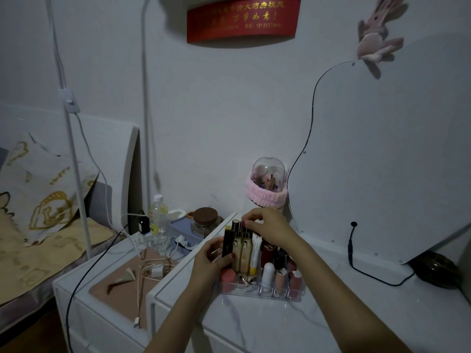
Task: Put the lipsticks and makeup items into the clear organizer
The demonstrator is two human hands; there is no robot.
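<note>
The clear organizer [257, 293] stands on the white marble-look dresser top [331, 314]. Several lipsticks and tubes stand upright in it, among them a white tube [268, 275], pink lipsticks [295, 280] in the front slots and a yellow-tipped tube [255, 256]. My left hand [209, 261] grips a black and gold lipstick case [227, 242] at the organizer's left side. My right hand [267, 225] reaches over the back row, fingertips pinching the top of a tall gold-capped tube [240, 225]. A round pink item [227, 275] sits in the front left compartment.
A lower white nightstand [107, 289] at the left carries cables, a charger, a water bottle [158, 215] and a brown-lidded jar [206, 221]. A curved mirror [382, 161] leans on the wall at right, with a black cable and a dark round object [438, 270]. A domed container with a pink band [267, 184] stands behind.
</note>
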